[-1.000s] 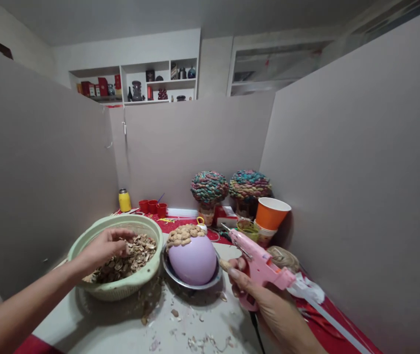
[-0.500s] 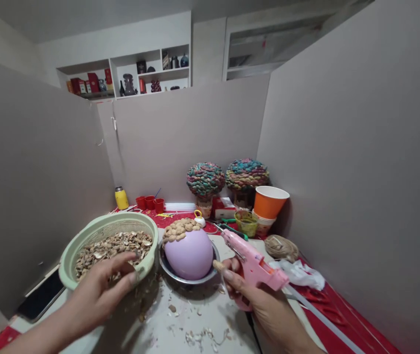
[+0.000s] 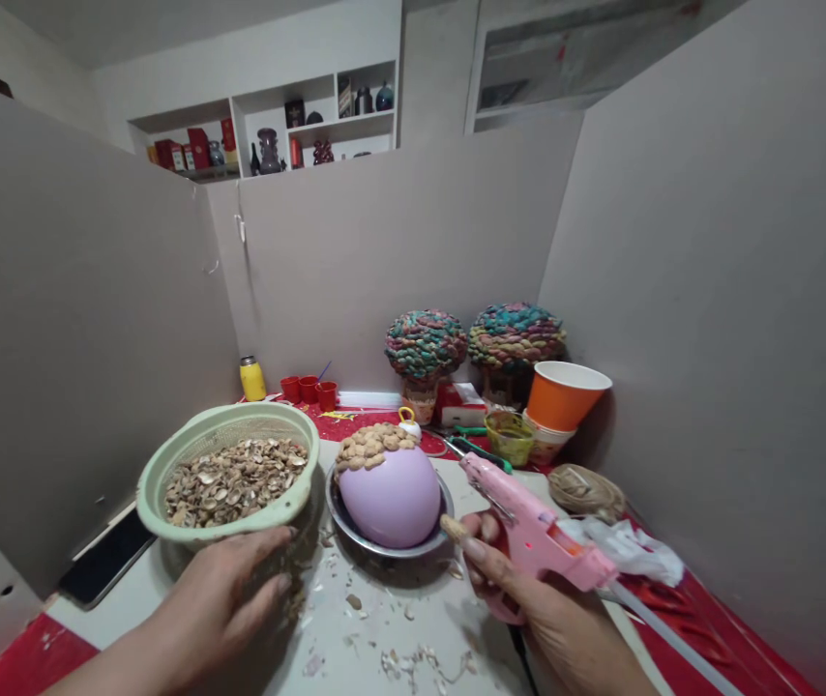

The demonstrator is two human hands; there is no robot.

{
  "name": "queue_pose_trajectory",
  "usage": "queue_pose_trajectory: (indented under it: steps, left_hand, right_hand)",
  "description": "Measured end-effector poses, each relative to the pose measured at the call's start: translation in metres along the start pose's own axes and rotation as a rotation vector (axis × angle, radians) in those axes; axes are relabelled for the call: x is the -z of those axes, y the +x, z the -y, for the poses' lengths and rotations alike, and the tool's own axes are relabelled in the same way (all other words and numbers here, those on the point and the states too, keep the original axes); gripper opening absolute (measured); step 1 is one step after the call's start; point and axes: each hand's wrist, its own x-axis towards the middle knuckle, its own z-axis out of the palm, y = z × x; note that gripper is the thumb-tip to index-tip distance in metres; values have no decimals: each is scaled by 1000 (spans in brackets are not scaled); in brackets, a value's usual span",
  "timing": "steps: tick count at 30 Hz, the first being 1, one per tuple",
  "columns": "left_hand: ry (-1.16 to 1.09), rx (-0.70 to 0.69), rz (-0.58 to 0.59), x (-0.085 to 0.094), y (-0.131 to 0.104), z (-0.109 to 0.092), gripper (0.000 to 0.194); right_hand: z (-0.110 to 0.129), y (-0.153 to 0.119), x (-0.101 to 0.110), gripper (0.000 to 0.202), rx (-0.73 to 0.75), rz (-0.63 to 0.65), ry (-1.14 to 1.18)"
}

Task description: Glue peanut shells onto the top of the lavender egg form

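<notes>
Phone [image 3: 104, 568]: lies flat at the table's left edge, dark screen up, partly under the rim of the basket.
Left hand [image 3: 221, 604]: palm down over the table just in front of the basket; fingers loosely spread and slightly curled, fingertips [image 3: 279, 584] at the basket's near wall. It holds nothing that can be seen; whether it actually presses the wall cannot be told.
Basket [image 3: 166, 464]: pale green, round, meshed sides, on the table at left, filled with brown nut shells [image 3: 235, 478].
Table [image 3: 376, 623]: pale top with shell crumbs scattered between the two hands.
Metal bowl [image 3: 355, 534]: just right of the basket, near the middle of the table.
Purple balloon [image 3: 390, 495]: sits in the metal bowl, its top capped with a patch of shells stuck on.
Right hand [image 3: 529, 604]: closed around the grip of the glue gun, thumb and forefinger forward, also pinching one small shell [image 3: 452, 528] at the fingertips, near the bowl's right rim.
Glue gun [image 3: 536, 536]: pink, nozzle pointing up and left toward the balloon but apart from it, a clear glue stick trailing out the back to the right.
Twine ball [image 3: 587, 491]: on the table behind the glue gun.
Orange cup [image 3: 565, 396]: stands stacked on another cup by the right wall.
</notes>
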Motion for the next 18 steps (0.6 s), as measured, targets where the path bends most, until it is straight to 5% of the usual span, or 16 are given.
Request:
queue_pose_trajectory:
  steps: [5, 11, 18]
  left_hand:
    - [38, 34, -55, -2, 12, 1, 22]
    - [-443, 110, 261, -56, 26, -41, 25]
    - [-861, 223, 314, -104, 52, -64, 32]
  right_hand:
    - [1, -6, -1, 30, 66, 65, -35]
    - [9, -16, -5, 28, 184, 44, -218]
    - [-18, -10, 3, 15, 411, 38, -470]
